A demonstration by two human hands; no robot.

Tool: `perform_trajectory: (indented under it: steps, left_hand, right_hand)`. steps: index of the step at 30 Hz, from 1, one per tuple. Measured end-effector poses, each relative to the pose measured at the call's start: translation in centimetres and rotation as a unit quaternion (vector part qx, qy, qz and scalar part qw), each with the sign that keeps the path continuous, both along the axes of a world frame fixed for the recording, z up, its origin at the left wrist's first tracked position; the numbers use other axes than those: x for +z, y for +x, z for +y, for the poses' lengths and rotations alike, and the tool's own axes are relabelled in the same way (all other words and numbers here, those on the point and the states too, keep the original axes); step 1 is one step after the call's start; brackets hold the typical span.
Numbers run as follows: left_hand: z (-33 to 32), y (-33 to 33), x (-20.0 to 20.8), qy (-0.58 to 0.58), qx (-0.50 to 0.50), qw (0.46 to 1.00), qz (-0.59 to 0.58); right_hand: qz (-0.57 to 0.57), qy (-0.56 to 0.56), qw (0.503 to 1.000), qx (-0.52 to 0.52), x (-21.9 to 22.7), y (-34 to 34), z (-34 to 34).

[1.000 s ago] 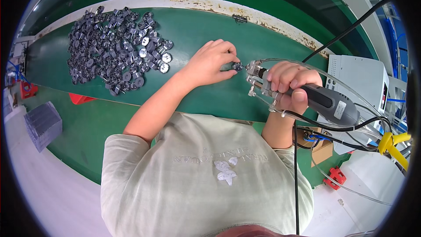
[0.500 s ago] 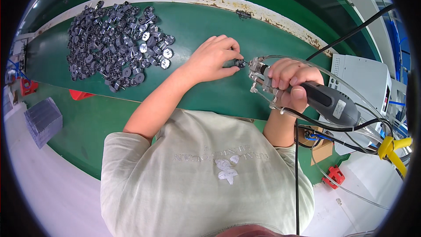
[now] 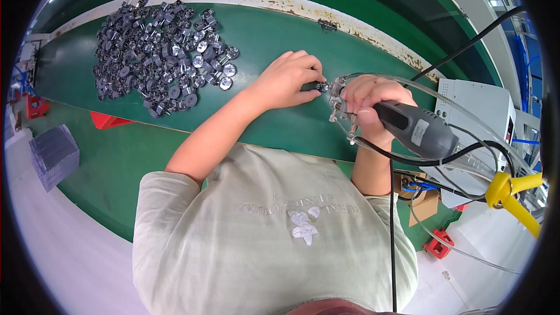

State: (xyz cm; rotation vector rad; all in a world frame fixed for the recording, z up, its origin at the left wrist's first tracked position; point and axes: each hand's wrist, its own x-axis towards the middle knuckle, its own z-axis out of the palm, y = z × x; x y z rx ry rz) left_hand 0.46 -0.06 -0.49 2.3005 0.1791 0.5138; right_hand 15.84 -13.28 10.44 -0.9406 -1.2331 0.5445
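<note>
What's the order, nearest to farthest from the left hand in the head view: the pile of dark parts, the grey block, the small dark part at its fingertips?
1. Small dark part: at the fingertips of the left hand.
2. Pile of dark parts: left, on the green table.
3. Grey block: far left, off the table.

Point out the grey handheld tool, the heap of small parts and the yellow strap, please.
Grey handheld tool (image 3: 432,136), head view: its handle.
Heap of small parts (image 3: 160,58), head view: its middle.
Yellow strap (image 3: 499,191), head view: its knot.
</note>
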Motion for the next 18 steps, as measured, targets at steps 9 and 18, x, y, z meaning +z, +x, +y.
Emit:
perform_trajectory:
  steps: [9,18]
  left_hand:
    - [-0.1,-0.1,0.2,-0.02,0.016,1.0,-0.007]
    - [0.0,-0.1,-0.2,-0.014,0.012,1.0,-0.007]
  right_hand:
    - [0.018,0.047,0.998,0.04,2.3,1.3,-2.6]
    - [0.06,0.011,0.998,0.016,0.3,0.2,-1.6]
